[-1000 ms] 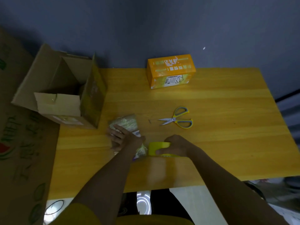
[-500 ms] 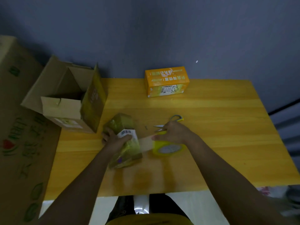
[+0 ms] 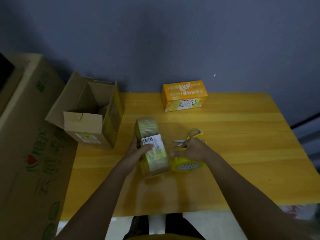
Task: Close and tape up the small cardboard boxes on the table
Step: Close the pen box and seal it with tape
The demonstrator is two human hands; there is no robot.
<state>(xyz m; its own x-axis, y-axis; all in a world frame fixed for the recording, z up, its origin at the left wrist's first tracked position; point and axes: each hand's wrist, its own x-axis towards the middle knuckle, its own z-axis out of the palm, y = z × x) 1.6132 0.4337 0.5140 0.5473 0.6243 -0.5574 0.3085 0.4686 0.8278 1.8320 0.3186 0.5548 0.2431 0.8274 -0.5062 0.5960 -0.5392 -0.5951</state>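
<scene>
1. Head view: the left hand (image 3: pixel 138 151) grips the small taped box (image 3: pixel 152 146) near the middle of the table (image 3: pixel 242 161), thumb across its white barcode label (image 3: pixel 152 142).
2. The right hand (image 3: pixel 192 149) rests on the yellow tape roll (image 3: pixel 187 164), index finger extended toward the box — whether the other fingers clasp the roll cannot be told.
3. The roll touches the box's right side; any tape strip between them is hard to make out.
4. The scissors (image 3: pixel 190 136) are partly hidden behind the right hand.
5. Since the earlier frame, the roll has closed against the box.
6. Outward: orange box (image 3: pixel 184 95) at the far edge, open carton (image 3: pixel 90 111) at left; the large carton (image 3: pixel 31 144) is cut off.
</scene>
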